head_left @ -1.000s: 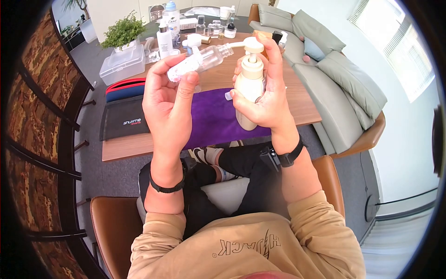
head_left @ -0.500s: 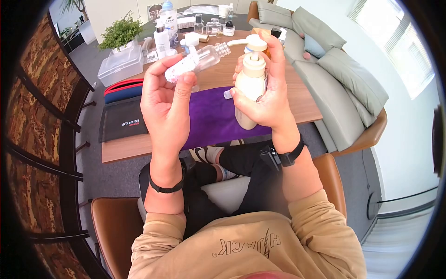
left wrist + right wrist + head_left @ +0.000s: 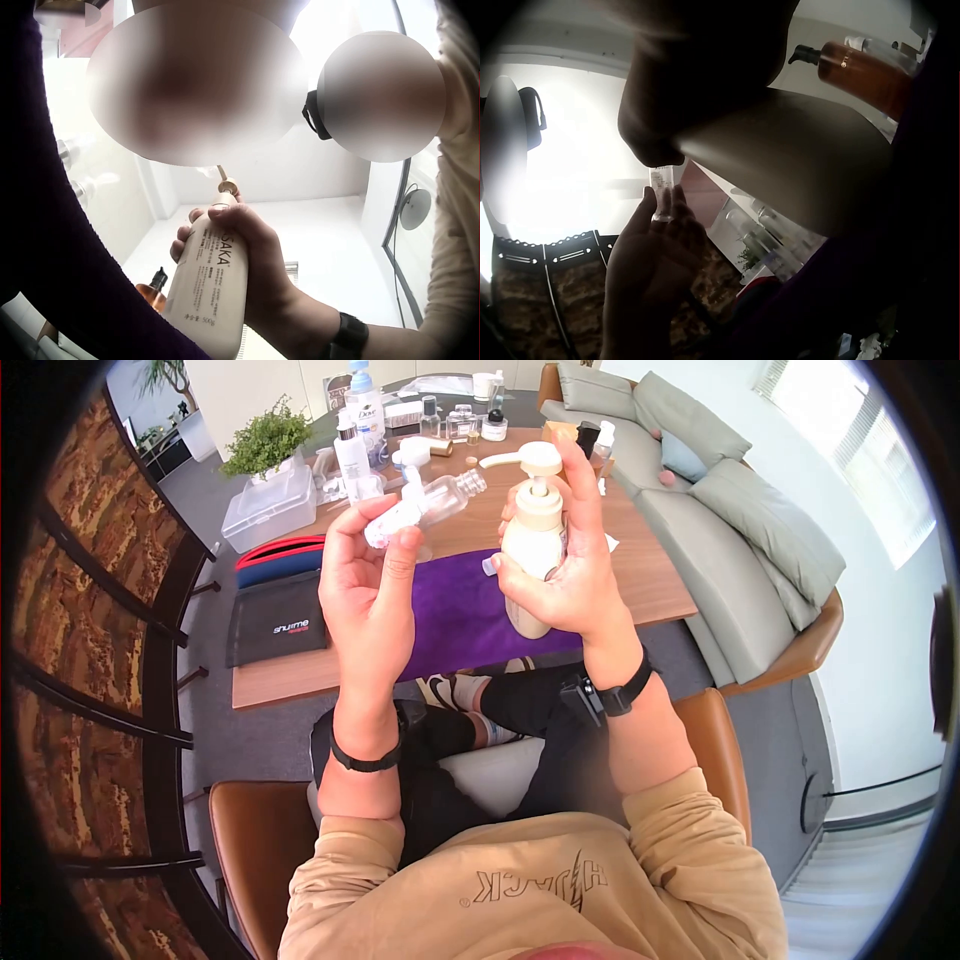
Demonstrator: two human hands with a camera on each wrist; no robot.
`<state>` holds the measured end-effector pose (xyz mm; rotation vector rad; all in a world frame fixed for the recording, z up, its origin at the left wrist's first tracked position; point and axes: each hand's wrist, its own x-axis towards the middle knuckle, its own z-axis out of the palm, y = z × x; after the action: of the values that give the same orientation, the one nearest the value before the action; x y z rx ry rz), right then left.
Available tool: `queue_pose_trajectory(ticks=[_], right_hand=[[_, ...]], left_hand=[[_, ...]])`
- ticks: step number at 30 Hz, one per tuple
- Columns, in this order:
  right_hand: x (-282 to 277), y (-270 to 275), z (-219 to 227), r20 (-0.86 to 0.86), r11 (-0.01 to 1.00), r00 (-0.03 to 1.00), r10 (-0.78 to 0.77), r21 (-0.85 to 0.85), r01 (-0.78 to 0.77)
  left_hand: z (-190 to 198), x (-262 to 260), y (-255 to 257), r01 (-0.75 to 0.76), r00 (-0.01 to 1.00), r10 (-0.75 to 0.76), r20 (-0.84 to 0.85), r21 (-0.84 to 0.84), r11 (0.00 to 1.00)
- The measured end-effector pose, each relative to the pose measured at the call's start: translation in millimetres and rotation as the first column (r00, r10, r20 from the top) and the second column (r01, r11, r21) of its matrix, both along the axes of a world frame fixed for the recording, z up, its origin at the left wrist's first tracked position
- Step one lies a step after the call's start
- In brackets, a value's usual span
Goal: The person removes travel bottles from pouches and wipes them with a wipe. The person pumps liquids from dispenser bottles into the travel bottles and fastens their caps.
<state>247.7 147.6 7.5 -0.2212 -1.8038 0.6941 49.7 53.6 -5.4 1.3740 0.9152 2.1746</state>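
My left hand (image 3: 368, 595) pinches a small clear bottle (image 3: 445, 500) between thumb and fingers, tilted with its uncapped, threaded neck toward the upper right. A pale patterned label wraps its lower part. My right hand (image 3: 580, 580) grips a cream pump bottle (image 3: 532, 545), forefinger up at the pump head (image 3: 541, 458). The long spout (image 3: 500, 460) points left, its tip just above and right of the small bottle's mouth. Printed lettering on the pump bottle's side faces the left wrist view. In the right wrist view, the small bottle (image 3: 661, 180) stands above the left fingers, partly hidden.
Beneath the hands, a purple cloth (image 3: 455, 610) lies on the wooden table (image 3: 650, 575). Cosmetic bottles and jars crowd the far side, among them a white bottle (image 3: 352, 455). On the left are a plastic box (image 3: 265, 510), a potted plant (image 3: 268, 440) and a dark pouch (image 3: 275, 625).
The small bottle's mouth has moved away from the spout, down and to the left, leaving a gap. Both hands keep their holds. The head view has shifted slightly.
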Motion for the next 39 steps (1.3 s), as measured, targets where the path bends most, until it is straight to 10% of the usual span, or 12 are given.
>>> queue_pose_trajectory(ticks=[13, 18, 26, 39], right_hand=[[22, 3, 1, -0.030, 0.995, 0.999, 0.022, -0.094, -0.025], [27, 6, 28, -0.118, 0.984, 0.991, 0.066, -0.158, -0.084], [-18, 60, 77, 0.094, 0.943, 0.945, -0.313, -0.085, 0.321], [-63, 106, 44, 0.375, 0.869, 0.811, -0.449, -0.028, 0.494]], left_hand=[[-30, -21, -22, 0.047, 0.955, -0.001, 0.295, -0.147, 0.988], [-67, -26, -11, 0.015, 0.998, -0.002, 0.068, -0.201, 0.980], [-77, -29, -8, -0.159, 0.911, 0.005, -0.412, -0.339, 0.927], [-60, -11, -16, -0.413, 0.761, 0.168, -0.627, -0.269, 0.870]])
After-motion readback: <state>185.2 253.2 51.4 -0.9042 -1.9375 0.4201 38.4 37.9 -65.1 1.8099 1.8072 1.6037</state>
